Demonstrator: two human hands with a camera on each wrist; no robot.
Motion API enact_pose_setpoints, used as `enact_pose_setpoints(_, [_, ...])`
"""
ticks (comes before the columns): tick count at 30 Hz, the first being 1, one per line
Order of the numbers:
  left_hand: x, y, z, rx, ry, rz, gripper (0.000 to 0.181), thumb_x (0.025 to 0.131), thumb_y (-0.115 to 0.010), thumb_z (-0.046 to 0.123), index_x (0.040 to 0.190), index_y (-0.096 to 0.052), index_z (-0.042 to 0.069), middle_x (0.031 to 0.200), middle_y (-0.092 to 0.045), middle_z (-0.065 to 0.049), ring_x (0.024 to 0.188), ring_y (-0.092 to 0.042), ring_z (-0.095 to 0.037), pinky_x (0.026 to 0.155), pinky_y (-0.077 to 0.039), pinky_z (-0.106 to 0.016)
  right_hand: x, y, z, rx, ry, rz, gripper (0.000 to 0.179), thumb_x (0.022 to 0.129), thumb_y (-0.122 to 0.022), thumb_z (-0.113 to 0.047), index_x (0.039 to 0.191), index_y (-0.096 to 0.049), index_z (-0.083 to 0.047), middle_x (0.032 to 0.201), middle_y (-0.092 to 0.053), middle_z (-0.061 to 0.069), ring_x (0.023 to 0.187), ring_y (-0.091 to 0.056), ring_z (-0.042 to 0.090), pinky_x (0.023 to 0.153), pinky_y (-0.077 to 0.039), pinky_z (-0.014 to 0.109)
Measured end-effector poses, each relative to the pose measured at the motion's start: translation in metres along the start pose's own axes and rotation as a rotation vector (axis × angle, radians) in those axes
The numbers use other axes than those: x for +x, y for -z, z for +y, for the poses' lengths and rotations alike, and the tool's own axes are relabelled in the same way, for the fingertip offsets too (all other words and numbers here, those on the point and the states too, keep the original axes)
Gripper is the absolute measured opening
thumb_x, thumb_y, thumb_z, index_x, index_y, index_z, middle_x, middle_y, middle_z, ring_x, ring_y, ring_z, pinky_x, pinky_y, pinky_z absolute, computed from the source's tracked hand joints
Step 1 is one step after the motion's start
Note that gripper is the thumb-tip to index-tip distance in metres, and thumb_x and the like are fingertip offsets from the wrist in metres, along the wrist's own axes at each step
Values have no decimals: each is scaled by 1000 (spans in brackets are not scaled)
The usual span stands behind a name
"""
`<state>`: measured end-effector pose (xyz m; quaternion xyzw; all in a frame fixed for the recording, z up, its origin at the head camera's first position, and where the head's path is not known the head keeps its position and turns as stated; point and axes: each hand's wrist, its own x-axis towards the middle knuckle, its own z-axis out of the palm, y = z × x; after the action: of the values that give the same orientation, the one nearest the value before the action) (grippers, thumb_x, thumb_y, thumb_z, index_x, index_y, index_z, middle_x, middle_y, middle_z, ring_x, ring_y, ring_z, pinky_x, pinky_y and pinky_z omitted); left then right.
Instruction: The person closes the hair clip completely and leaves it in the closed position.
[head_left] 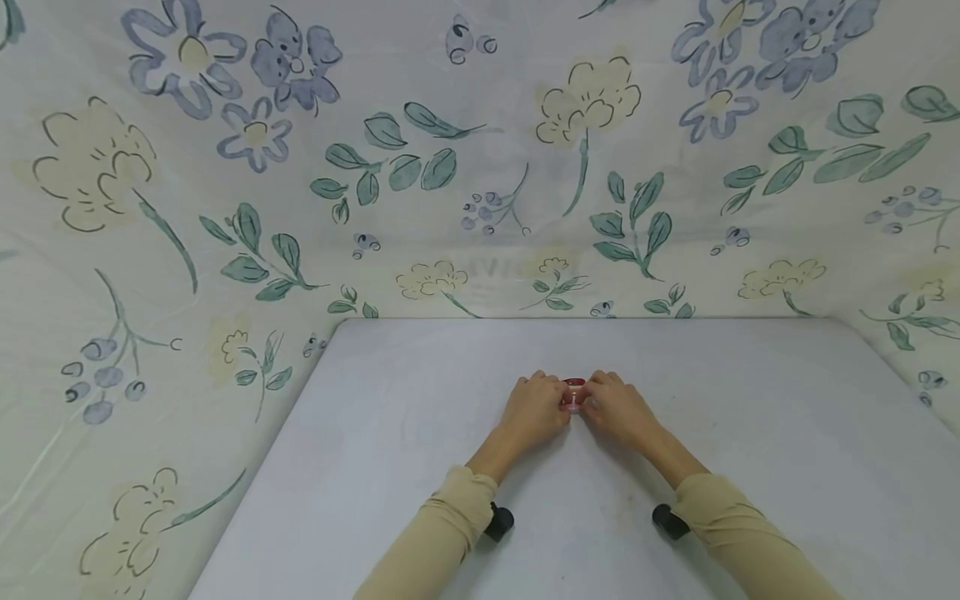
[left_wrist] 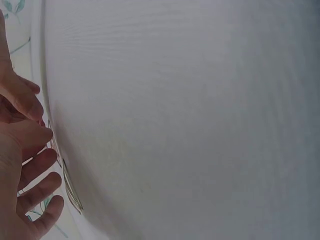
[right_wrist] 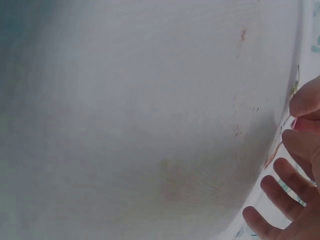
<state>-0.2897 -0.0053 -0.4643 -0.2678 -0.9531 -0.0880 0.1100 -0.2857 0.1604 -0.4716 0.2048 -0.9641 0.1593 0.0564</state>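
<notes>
Near the far middle of the table, a small red-and-pink item point(head_left: 574, 382) with a pale band lies between both hands in the head view. The left hand point(head_left: 535, 404) pinches its left side and the right hand point(head_left: 617, 406) its right side, their fingertips almost meeting. Fingers cover most of it, so its kind cannot be told. The right wrist view catches a bit of pink edge between thumb and forefinger of the right hand point(right_wrist: 309, 150), the other fingers spread loosely. In the left wrist view, the left hand point(left_wrist: 25, 165) is at the lower left edge.
A white table point(head_left: 420, 367) spreads beneath the arms, with faint brownish marks. Floral cloth point(head_left: 510, 167) rises behind and at the sides. A thin, flat thing with greenish edges point(left_wrist: 73, 192) lies below the fingers. Black wrist devices point(head_left: 500, 523) sit under both cuffs.
</notes>
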Motion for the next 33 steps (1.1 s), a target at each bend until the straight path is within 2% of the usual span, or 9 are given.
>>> enact_pose_setpoints(7, [3,-1,-1,58,-24,-22,7,82,-74,22,89,-75,20,87,-70,5,86,-60,-16,70,-45,-33,3,-2,0,-31,-12,-37,6,89,-72,-15,92,-71,-11,95,-60,5,99,-58,29,77,-52,50])
enact_pose_setpoints(17, [7,0,3,109,-12,-76,6,84,-74,23,90,-75,21,90,-70,5,88,-60,-15,71,-44,-32,7,-4,1,-57,-43,-70,7,90,-71,-15,95,-70,-10,94,-59,3,96,-57,25,78,-52,46])
enact_pose_setpoints(26, [7,0,5,103,5,-77,7,83,-75,22,90,-74,21,89,-69,5,87,-59,-15,70,-43,-31,7,0,1,-61,-33,-67,7,89,-71,-14,93,-70,-9,91,-59,4,94,-57,26,75,-52,46])
enact_pose_setpoints(33, [4,2,4,73,-11,-30,7,81,-75,20,87,-73,19,86,-68,4,83,-58,-15,68,-42,-31,8,-1,1,-61,-39,-65,9,89,-72,-16,94,-70,-8,92,-59,5,94,-57,26,76,-52,47])
